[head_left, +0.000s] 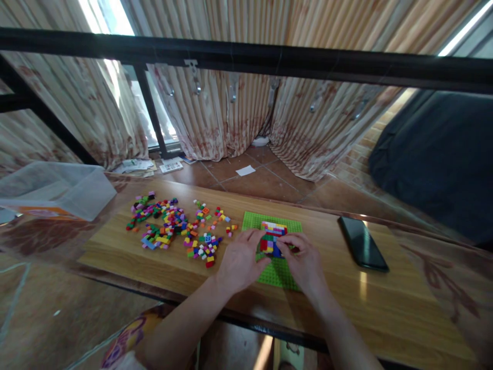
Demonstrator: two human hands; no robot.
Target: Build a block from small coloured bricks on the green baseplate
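A small build of toy bricks (274, 238) in red, white, yellow, blue and green sits on a green studded baseplate (283, 277). My left hand (239, 259) rests over the plate's left side, its fingertips at the build's left edge. Its thumb is spread away from the fingers, below the build. From the right, my right hand (302, 257) reaches to the build's right edge with thumb and forefinger brought together in a pinch. Whatever is between those fingertips is too small and covered to make out.
Loose toy bricks (169, 218) in many colours lie spread on the wooden table (331, 303) left of the plate. A clear plastic bin (88, 192) stands at the far left. To the right lies a black phone (362, 244). A dark metal rail (246, 59) crosses beyond the table.
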